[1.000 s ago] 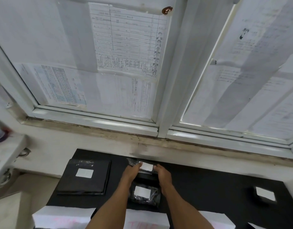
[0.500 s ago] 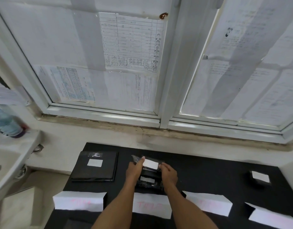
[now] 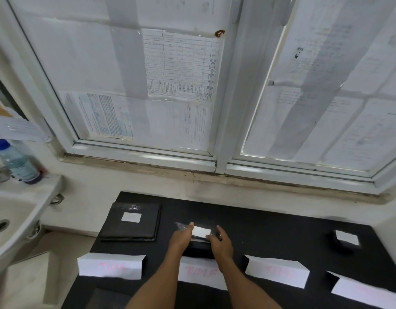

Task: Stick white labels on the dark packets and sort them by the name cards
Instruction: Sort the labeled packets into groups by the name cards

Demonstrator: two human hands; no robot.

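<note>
**Labelled packet held at second card position**

Lower centre of frame: the left hand and right hand hold one dark packet between them, one hand at each end. The left grip pinches the left end, with the thumb on top. The right grip pinches the right end. A white label lies on the packet's upper face, between the two hands.

The packet sits directly above a second dark packet, which lies on the black table just behind the second name card. Whether the two packets touch cannot be told.

Four white name cards stand along the lower edge of the frame. The first is lower left, the third lower right and the fourth far right. The pink lettering is too blurred to read.

Behind the first card lies a large dark stack bearing a label. At right, a small labelled packet lies well apart from the hands.

At left of frame, a bottle stands on the rim of a sink.
</note>
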